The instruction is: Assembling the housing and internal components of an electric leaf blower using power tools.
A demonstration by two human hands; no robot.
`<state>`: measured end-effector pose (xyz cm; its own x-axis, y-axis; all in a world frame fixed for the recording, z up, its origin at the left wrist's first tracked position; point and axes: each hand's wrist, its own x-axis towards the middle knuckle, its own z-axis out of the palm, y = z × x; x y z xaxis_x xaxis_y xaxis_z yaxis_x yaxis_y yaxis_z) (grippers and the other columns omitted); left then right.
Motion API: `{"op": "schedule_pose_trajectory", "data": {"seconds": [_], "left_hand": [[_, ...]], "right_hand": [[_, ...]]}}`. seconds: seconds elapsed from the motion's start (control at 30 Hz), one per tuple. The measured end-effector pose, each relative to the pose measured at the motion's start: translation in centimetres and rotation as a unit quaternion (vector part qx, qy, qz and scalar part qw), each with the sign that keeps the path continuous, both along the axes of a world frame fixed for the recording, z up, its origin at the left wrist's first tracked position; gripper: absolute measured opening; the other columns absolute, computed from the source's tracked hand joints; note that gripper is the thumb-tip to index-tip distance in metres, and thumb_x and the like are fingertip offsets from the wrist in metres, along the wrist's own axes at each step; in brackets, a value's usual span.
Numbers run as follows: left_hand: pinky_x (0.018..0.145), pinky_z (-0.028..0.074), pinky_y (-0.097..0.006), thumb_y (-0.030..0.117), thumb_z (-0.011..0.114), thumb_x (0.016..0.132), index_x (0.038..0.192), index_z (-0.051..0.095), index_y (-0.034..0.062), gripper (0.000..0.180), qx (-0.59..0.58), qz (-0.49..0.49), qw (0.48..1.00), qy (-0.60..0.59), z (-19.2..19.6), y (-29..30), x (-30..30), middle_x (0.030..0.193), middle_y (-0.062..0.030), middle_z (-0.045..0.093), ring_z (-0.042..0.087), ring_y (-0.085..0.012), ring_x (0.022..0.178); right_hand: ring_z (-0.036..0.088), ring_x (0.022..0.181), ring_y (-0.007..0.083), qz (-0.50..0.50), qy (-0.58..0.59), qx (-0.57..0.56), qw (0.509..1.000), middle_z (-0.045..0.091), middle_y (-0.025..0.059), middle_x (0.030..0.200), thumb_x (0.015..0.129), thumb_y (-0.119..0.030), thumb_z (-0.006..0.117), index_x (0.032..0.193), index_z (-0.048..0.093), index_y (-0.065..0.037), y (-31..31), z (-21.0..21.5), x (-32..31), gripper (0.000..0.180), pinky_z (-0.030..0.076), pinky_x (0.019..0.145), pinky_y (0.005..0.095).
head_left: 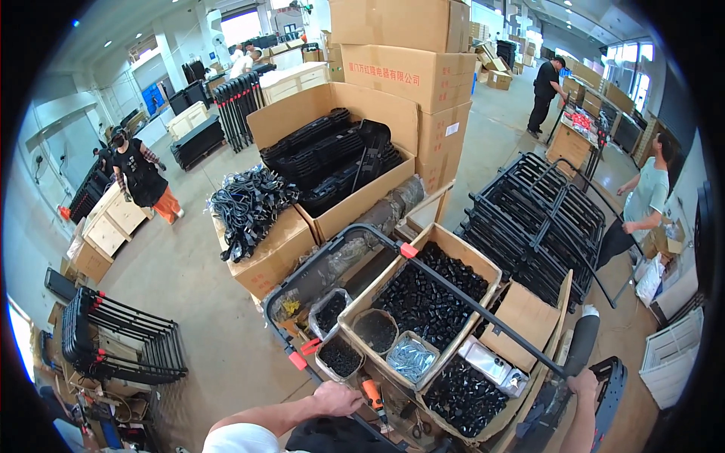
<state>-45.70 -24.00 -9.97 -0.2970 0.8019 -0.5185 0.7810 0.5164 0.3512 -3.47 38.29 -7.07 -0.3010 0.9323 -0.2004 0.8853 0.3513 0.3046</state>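
The black frame (483,310) is spanning the middle and lower middle of the picture, its long axis slanting from upper left to lower right, its bent end lying up and away from both hands. The left hand (338,398), lower middle, is closing its fingers round the near side; the right hand (582,382), lower right, is gripping the far side. The left is sitting nearer the bent end, just beside the driver (372,393). The far side is crossing over the crate (495,273).
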Motion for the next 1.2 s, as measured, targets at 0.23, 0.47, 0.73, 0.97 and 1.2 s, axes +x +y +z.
{"op": "schedule_pose_trajectory", "data": {"seconds": [0.23, 0.47, 0.73, 0.97, 1.2], "left_hand": [[0.075, 0.062, -0.052, 0.05, 0.047, 0.104, 0.112, 0.077, 0.0193, 0.044, 0.02, 0.02, 1.0, 0.009, 0.5, -0.7, 0.3, 0.087, -0.0174, 0.077, 0.075, -0.0395, 0.079], [0.078, 0.06, -0.053, 0.047, 0.047, 0.104, 0.105, 0.073, 0.0117, 0.044, 0.014, 0.008, 1.0, -0.001, 0.5, 0.2, 0.3, 0.09, -0.0177, 0.076, 0.074, -0.0406, 0.085], [0.072, 0.062, -0.053, 0.048, 0.049, 0.103, 0.115, 0.076, 0.0189, 0.041, 0.024, 0.013, 1.0, 0.01, -0.7, -1.4, 0.4, 0.087, -0.0173, 0.076, 0.075, -0.0398, 0.079], [0.072, 0.06, -0.055, 0.046, 0.047, 0.104, 0.099, 0.073, 0.0106, 0.044, 0.048, 0.027, 0.998, 0.009, -0.3, -1.4, 0.5, 0.082, -0.0188, 0.075, 0.074, -0.0417, 0.078], [0.074, 0.061, -0.054, 0.049, 0.046, 0.104, 0.11, 0.073, 0.0142, 0.044, 0.004, 0.023, 1.0, 0.002, 0.2, -1.5, 0.4, 0.088, -0.0188, 0.076, 0.075, -0.0417, 0.082]], "right_hand": [[0.075, 0.102, 0.0388, -0.058, 0.039, -0.054, 0.996, 0.076, 0.0266, 0.103, 0.087, -0.044, 0.076, 0.099, 0.075, 0.007, -3.9, 4.7, -4.3, 0.052, 0.06, 0.091, 0.0481], [0.072, 0.11, 0.0425, -0.04, 0.054, 0.038, 0.997, 0.075, 0.0286, 0.111, 0.104, -0.048, 0.052, 0.105, 0.076, 0.004, 1.1, -3.3, 1.6, 0.058, 0.058, 0.095, 0.0496], [0.073, 0.11, 0.0422, -0.008, 0.02, -0.011, 1.0, 0.074, 0.028, 0.115, 0.099, -0.046, 0.058, 0.11, 0.074, 0.006, 0.5, -0.7, -1.8, 0.056, 0.059, 0.096, 0.0483], [0.074, 0.106, 0.0408, -0.017, 0.008, -0.014, 1.0, 0.075, 0.0287, 0.11, 0.091, -0.042, 0.066, 0.102, 0.076, 0.005, 0.0, 0.0, -3.2, 0.049, 0.06, 0.094, 0.0466], [0.075, 0.105, 0.0395, -0.195, 0.118, -0.133, 0.965, 0.076, 0.0285, 0.107, 0.092, -0.039, 0.064, 0.099, 0.078, 0.005, -0.5, 2.0, -5.4, 0.047, 0.06, 0.093, 0.0465]]}}
